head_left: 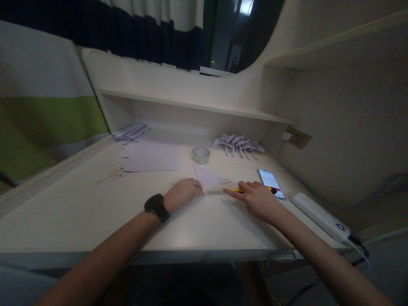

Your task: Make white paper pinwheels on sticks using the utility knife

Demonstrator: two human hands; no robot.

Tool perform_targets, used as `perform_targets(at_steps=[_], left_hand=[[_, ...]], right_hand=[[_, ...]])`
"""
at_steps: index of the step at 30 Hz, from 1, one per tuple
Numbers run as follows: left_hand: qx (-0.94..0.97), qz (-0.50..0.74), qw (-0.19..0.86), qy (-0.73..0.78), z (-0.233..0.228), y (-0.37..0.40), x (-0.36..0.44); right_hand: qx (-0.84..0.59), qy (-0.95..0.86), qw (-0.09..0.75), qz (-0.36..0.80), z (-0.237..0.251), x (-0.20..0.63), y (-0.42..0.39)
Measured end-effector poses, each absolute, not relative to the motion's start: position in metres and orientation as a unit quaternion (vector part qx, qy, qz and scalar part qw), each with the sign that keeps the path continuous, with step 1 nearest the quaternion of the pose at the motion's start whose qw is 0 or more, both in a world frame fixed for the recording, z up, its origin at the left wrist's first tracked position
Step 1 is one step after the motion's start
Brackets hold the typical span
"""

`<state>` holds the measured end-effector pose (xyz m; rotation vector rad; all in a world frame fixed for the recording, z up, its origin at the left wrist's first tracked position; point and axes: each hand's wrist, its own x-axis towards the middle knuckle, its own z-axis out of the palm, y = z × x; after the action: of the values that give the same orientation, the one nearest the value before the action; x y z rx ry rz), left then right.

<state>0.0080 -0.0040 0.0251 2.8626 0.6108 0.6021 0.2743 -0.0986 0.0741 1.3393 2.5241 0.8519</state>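
Paper triangle (208, 176) on the tabletop (188, 227), just nearer than the tape roll (201, 160).
The left hand (185, 193) rests at its near-left corner, though whether it pinches is hard to tell; the right hand (255, 197), right of the roll, grips a yellow cutter (237, 190). Pinwheels (235, 141) lie right of the roll.

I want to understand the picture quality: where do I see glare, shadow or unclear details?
Head view: dim, grainy light overall; soft glare on the desk near its front edge; a brightly lit smartphone screen; soft shadow beneath the right hand; its yellow-and-black tool too indistinct to identify surely.
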Motion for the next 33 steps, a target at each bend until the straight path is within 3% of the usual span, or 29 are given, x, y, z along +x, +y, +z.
perform_targets(at_steps=[33], left_hand=[[0.957,0.169,0.061,0.226,0.025,-0.002,0.009]], right_hand=[[0.447,0.841,0.122,0.278,0.091,0.255,-0.104]])
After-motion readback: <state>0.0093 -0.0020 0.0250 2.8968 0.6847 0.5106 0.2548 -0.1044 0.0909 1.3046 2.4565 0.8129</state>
